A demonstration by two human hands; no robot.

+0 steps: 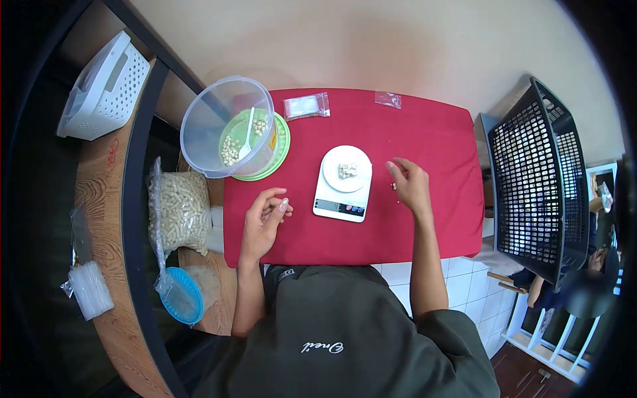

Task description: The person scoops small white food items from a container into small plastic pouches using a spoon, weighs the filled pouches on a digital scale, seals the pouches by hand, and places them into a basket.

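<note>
A white kitchen scale (340, 207) sits on the red tablecloth in front of me, and a small heap of pale nut-like pieces (348, 170) lies on its round plate (336, 182). To the left of the scale my left hand (263, 223) hovers over the cloth, fingers loosely bent and apart, with nothing visible in it. My right hand (413, 186) is right of the scale, thumb and forefinger slightly parted, and I see nothing held. A few small crumbs or pieces (394, 187) lie on the cloth beside it.
A clear plastic tub (199, 136) stands at the back left with a green rim, a white spoon (247, 140) and more pieces showing through it. Small plastic packets (306, 106) lie behind the scale. A black crate (531, 192) is at right; a filled bag (182, 205) at left.
</note>
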